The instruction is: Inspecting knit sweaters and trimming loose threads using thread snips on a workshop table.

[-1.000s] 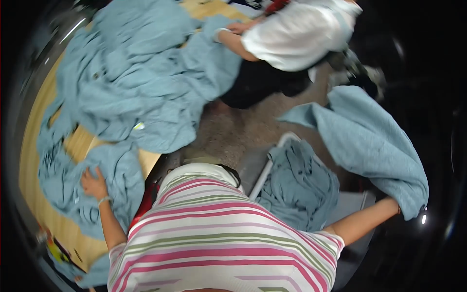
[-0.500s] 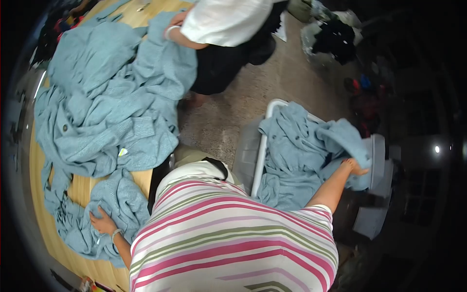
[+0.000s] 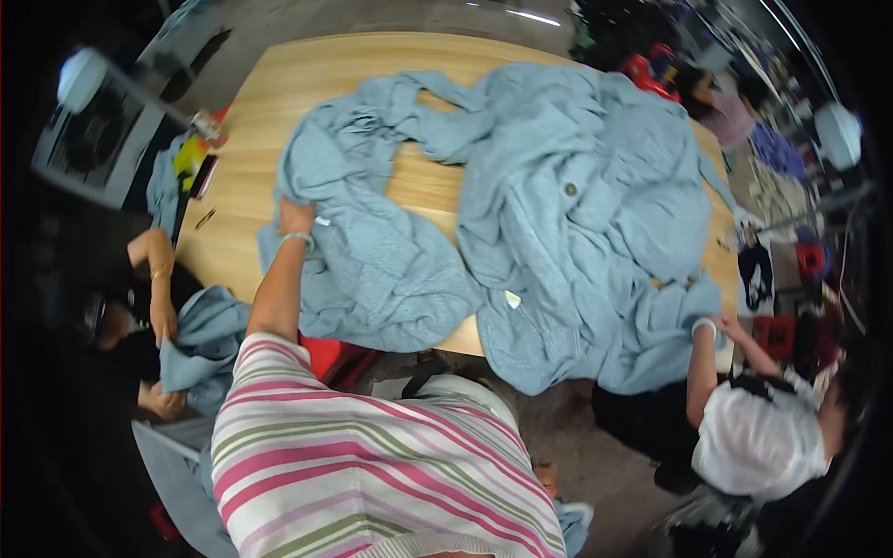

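Observation:
My left hand [image 3: 296, 219] is closed on the edge of a light blue knit sweater [image 3: 381, 270], close to a small white label. The sweater lies bunched on the wooden table [image 3: 326, 60], one sleeve stretching up across the wood. My right hand [image 3: 547, 477] is low beside my body, mostly hidden by my striped shirt, so its fingers do not show clearly. Near it, some light blue cloth [image 3: 574, 525] lies at a white bin edge. Further right on the table is a large heap of similar knit garments [image 3: 558, 223] with a dark button and a yellow-white tag.
A co-worker in white [image 3: 758, 432] holds the heap's right end. At left, another person's hands [image 3: 163, 321] hold a blue knit garment beside a grey bin [image 3: 172, 484]. A red stool [image 3: 335, 361] is under the table's near edge. A pen-like dark item [image 3: 206, 219] lies on the table.
My view has swung left from the floor bin to the table. My right hand has left the garment at the bin's far side; my left hand, spread on the sweater before, now grips its edge.

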The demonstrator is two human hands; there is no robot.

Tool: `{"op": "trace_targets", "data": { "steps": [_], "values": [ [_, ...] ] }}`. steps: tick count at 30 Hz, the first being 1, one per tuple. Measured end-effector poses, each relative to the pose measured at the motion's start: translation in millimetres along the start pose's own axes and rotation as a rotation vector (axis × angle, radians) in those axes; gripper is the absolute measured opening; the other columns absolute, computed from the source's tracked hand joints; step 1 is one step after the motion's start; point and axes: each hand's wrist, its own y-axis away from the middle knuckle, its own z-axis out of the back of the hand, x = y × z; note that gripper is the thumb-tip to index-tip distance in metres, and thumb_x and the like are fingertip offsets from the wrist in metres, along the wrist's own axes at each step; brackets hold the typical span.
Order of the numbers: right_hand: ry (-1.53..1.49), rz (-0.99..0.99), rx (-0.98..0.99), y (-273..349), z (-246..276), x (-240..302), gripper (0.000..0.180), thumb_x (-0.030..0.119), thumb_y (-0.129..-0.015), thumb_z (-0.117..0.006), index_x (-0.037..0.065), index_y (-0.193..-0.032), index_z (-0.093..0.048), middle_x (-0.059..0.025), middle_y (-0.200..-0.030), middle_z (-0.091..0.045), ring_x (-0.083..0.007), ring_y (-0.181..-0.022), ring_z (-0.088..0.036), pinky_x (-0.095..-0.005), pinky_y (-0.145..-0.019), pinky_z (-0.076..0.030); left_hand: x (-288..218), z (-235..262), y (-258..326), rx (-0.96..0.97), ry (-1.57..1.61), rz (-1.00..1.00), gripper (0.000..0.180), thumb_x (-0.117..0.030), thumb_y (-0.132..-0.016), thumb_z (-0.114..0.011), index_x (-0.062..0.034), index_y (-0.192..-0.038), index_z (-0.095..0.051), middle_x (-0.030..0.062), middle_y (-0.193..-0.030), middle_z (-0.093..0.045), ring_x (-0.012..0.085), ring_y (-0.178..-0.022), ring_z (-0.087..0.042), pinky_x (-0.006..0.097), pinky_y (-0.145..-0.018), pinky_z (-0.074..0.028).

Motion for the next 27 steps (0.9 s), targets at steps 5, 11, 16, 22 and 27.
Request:
{"op": "trace_targets", "data": {
  "steps": [5,11,16,22,27],
  "values": [
    [-0.425,0.544,-0.24,-25.7,69.6,35.4,0.023,0.01,-0.088,-0.063,-0.006,-0.104,-0.063,-0.0094,-0.088,-0.067,-0.0141,-0.076,-0.064,-0.0272,-0.068,-0.052,-123.8,41.7,43.0,0.183,0.835,-0.298,0.021,-0.02,-0.083,-0.067,-0.0018,-0.092,-0.067,0.0074,-0.08,-0.068,0.0164,-0.074,-0.062,0.03,-0.067,-0.049],
    [-0.997,0.727,0.251,22.5,146.8,184.5,0.056,0.027,-0.092,-0.06,-0.002,-0.136,-0.041,-0.0185,-0.121,-0.058,-0.0238,-0.103,-0.06,-0.0353,-0.087,-0.05,-224.5,174.2,265.0,0.879,1.122,-1.19,0.019,-0.015,-0.083,-0.066,-0.0077,-0.1,-0.062,0.006,-0.091,-0.062,0.0228,-0.087,-0.061,0.036,-0.079,-0.048],
    [-1.099,0.795,0.575,24.6,128.9,294.9,0.078,0.014,-0.087,-0.063,0.004,-0.148,-0.015,-0.0201,-0.132,-0.047,-0.0244,-0.115,-0.051,-0.0352,-0.096,-0.043,-178.0,163.5,383.0,1.233,0.899,-1.676,0.012,-0.021,-0.081,-0.062,-0.0115,-0.087,-0.06,0.0024,-0.09,-0.056,0.0212,-0.099,-0.049,0.042,-0.088,-0.031],
    [-0.538,0.949,0.434,2.0,78.4,299.2,0.025,0.004,-0.09,-0.058,-0.004,-0.114,-0.061,0.0017,-0.091,-0.064,-0.0044,-0.081,-0.053,-0.0193,-0.07,-0.044,-145.7,159.2,316.7,1.156,0.829,-1.133,0.015,-0.013,-0.08,-0.063,-0.0052,-0.093,-0.063,0.0113,-0.096,-0.06,0.0307,-0.09,-0.058,0.04,-0.081,-0.047],
    [-0.665,1.11,0.441,43.1,114.6,304.9,0.022,0.005,-0.091,-0.057,-0.004,-0.11,-0.062,0.0017,-0.091,-0.063,-0.0047,-0.079,-0.052,-0.0215,-0.07,-0.044,-155.0,126.3,225.2,0.891,0.96,-0.033,0.044,-0.028,-0.084,-0.069,-0.0029,-0.118,-0.056,0.0099,-0.104,-0.06,0.0212,-0.101,-0.056,0.035,-0.082,-0.049]
  ]
}}
